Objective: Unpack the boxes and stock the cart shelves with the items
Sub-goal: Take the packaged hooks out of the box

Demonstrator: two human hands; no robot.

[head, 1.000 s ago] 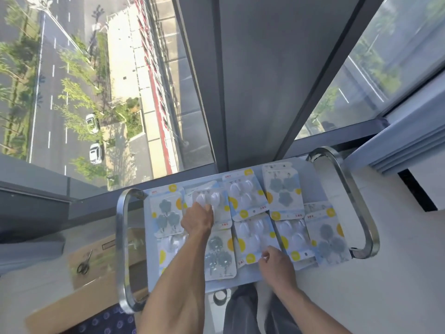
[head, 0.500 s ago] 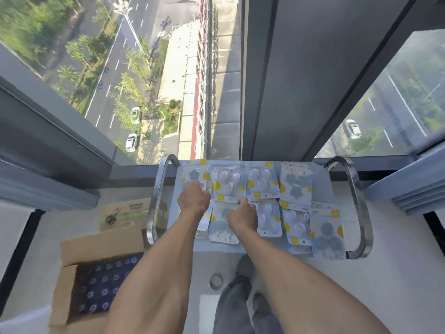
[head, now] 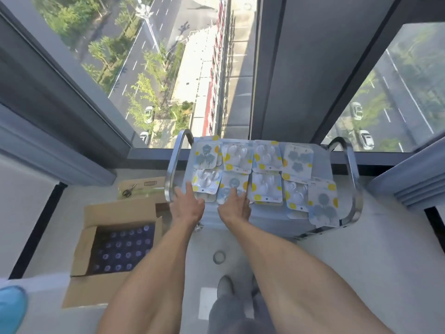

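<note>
A cart top shelf (head: 265,215) with chrome side rails stands against the window. Several blister packs of hooks lie on it in two rows, such as a white-hook pack (head: 266,189) and a grey flower-hook pack (head: 322,203) hanging over the right front corner. My left hand (head: 187,203) reaches out with straight fingers touching the front-left pack (head: 207,182). My right hand (head: 234,201) lies flat with fingers spread on the grey-hook pack (head: 233,184) beside it. An open cardboard box (head: 115,244) of dark bottles sits on the floor to the left.
Scissors (head: 128,190) lie on a flattened carton left of the cart. A tape roll (head: 219,257) lies on the floor in front of the cart. A blue object (head: 10,307) shows at the bottom left. Tall windows rise behind the cart.
Both hands have drawn back toward the shelf's front edge and now press the front-row packs. My view has pulled back and shifted left, showing the open box.
</note>
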